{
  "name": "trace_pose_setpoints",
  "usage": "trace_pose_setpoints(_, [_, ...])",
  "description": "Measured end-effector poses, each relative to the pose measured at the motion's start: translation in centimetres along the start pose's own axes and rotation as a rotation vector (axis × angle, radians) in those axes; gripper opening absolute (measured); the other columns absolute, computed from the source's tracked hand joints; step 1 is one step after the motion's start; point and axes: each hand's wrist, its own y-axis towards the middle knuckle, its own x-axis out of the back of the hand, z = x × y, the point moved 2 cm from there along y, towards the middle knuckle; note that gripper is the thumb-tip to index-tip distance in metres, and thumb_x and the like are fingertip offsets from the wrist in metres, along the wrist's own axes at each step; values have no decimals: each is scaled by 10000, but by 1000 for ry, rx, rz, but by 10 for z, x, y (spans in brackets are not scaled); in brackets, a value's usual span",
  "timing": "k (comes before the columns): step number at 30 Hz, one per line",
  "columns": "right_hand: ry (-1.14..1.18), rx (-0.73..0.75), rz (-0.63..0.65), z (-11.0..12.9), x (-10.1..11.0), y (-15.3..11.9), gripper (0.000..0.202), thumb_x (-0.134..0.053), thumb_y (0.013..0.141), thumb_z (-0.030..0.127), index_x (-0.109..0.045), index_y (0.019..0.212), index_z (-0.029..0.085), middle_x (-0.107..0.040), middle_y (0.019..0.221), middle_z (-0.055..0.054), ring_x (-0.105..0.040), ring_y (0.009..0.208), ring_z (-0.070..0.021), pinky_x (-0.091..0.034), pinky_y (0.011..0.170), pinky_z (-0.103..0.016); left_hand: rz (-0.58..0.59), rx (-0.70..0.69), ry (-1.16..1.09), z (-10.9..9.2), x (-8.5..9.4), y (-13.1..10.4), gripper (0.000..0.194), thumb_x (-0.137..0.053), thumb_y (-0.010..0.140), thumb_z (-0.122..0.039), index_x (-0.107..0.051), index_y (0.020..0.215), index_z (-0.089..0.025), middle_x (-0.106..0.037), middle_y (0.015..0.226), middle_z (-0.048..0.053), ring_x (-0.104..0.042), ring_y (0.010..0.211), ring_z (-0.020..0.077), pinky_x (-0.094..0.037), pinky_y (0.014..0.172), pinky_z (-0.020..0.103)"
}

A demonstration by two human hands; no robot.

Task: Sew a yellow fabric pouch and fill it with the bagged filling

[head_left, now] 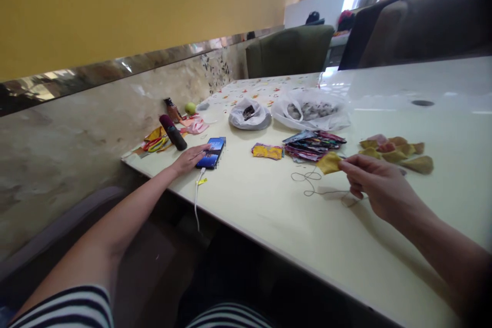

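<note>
My left hand (188, 160) reaches over a smartphone (217, 146) whose screen is lit. Its fingers are stretched out and lie on the screen. A white charging cable (197, 197) runs from the phone's near end over the table edge. On the right, my right hand (378, 180) pinches a small yellow fabric piece (329, 163) between thumb and fingertips, just above the table. A loose dark thread (307, 177) curls on the tabletop beneath it. Behind the held fabric lies a stack of patterned fabric pieces (313, 144). More yellow fabric pieces (417, 164) sit beyond my right hand.
A folded yellow cloth bundle (268, 151) lies mid-table. Two white plastic bags (251, 122) stand farther back. Near the wall are a dark cylinder (173, 133), scissors (157, 144), a bottle (172, 110) and a green fruit (190, 108). A chair (290, 51) stands behind.
</note>
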Motion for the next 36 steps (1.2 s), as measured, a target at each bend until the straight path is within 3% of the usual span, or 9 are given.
trace_pose_setpoints(3, [-6, 21, 3, 1, 2, 0, 482, -866, 643, 587, -623, 716, 177, -403, 536, 63, -328, 472, -51, -323, 382, -155, -88, 106, 34, 5, 1, 25, 648, -352, 964, -564, -553, 1439, -172, -603, 1459, 95, -534, 1379, 259, -329, 1227, 410])
trace_pose_setpoints(5, [-6, 30, 4, 2, 3, 0, 469, -864, 656, 575, -626, 716, 175, -411, 543, 58, -336, 479, -53, -328, 385, -155, -134, 143, 24, 4, 3, 29, 642, -347, 971, -534, -512, 1470, -164, -645, 1405, 99, -556, 1351, 249, -341, 1216, 403])
trace_pose_setpoints(10, [3, 3, -5, 0, 1, 1, 471, -875, 637, 569, -638, 733, 174, -404, 530, 63, -330, 463, -52, -313, 376, -157, -205, 149, -40, -4, 6, 4, 593, -354, 985, -516, -524, 1442, -179, -687, 1341, 90, -586, 1309, 239, -379, 1181, 390])
trace_pose_setpoints(16, [-16, -3, -10, -2, 1, 1, 470, -886, 617, 559, -641, 716, 170, -417, 530, 59, -356, 450, -51, -301, 373, -158, -200, 139, -82, -7, 4, -17, 562, -391, 988, -504, -542, 1417, -175, -695, 1328, 92, -624, 1250, 234, -430, 1127, 369])
trace_pose_setpoints(28, [-85, 18, 0, -6, 6, 1, 463, -850, 666, 595, -667, 762, 180, -443, 550, 45, -366, 481, -63, -329, 394, -164, -200, 145, -57, -13, 0, -17, 566, -360, 998, -507, -550, 1417, -176, -683, 1347, 88, -610, 1274, 232, -414, 1161, 378])
trace_pose_setpoints(36, [-96, 21, -1, -5, 4, 1, 476, -849, 652, 609, -656, 733, 182, -442, 548, 39, -365, 486, -72, -332, 394, -175, -130, 103, 39, -16, -5, -12, 590, -326, 999, -498, -532, 1445, -172, -602, 1460, 87, -526, 1379, 235, -352, 1209, 395])
